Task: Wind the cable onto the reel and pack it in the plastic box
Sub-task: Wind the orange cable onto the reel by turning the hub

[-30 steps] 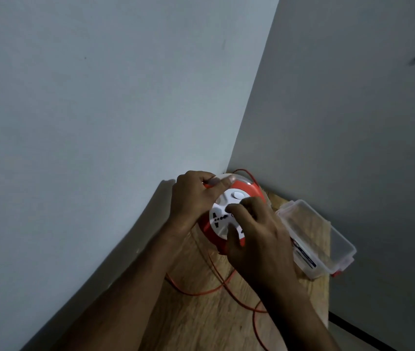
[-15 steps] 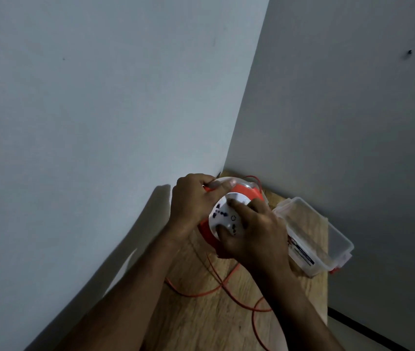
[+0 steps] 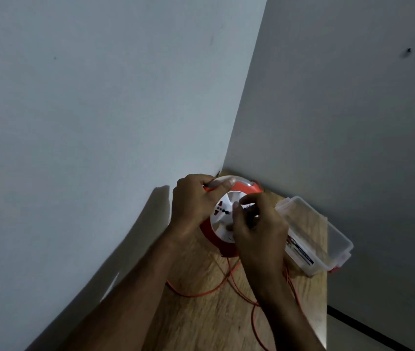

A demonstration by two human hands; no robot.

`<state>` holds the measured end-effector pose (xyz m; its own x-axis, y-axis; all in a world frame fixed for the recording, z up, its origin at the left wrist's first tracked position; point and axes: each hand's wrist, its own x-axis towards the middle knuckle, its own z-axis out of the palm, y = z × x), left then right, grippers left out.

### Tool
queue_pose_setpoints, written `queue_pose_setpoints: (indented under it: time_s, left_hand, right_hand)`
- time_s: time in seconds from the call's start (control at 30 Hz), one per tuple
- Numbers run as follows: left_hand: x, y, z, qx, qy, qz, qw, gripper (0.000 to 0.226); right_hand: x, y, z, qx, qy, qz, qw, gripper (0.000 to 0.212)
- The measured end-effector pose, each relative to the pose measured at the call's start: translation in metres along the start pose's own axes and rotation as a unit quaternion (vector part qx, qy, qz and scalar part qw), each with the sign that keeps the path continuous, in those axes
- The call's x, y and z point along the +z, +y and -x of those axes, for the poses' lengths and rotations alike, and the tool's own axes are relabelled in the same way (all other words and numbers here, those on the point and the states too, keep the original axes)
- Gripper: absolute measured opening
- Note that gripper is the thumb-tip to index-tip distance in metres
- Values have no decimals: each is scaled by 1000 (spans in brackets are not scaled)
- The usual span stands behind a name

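A round orange cable reel (image 3: 245, 188) with a white socket face stands tilted on the wooden table (image 3: 216, 323) in the wall corner. My left hand (image 3: 194, 203) grips the reel's upper left rim. My right hand (image 3: 257, 229) lies over the white face, its fingers curled on the centre part of the reel. Loose orange cable (image 3: 196, 295) trails from under the reel across the table toward me. The clear plastic box (image 3: 328, 239) lies open-topped just right of the reel.
Two grey walls meet right behind the reel. The table's right edge runs just past the box, with a dark floor strip (image 3: 368, 328) below it.
My right hand has turned round on the white face, which shows a different side of its sockets. My left hand keeps its grip on the rim.
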<state>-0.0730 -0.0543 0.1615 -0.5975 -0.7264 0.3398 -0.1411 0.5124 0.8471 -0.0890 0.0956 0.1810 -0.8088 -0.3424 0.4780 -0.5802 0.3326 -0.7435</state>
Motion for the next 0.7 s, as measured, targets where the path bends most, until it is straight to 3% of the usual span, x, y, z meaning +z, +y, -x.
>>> queue_pose_setpoints:
  time_s: [0.07,0.1,0.27,0.53,0.6,0.7]
  left_hand:
    - [-2,-2,-3,-9,-12,-1,1000,59]
    - [-2,-2,-3,-10,-15,-3,1000,54]
    - [2,1,-1,3,-4,-9,1000,49]
    - [-3,2,1,31,0,-21,999,50]
    - [-6,2,0,27,10,-21,999,52]
    - [-5,5,3,22,21,-15,999,59]
  right_hand:
    - [-9,4,9,-175,-12,159,971,26]
    - [-12,5,12,-200,-38,215,955,36]
    - [-8,5,14,-146,-92,347,922,64]
    - [4,8,3,-122,-80,264,954,61]
    - [7,7,-2,-77,-85,210,971,62]
    - [14,3,-4,24,-25,108,994,60]
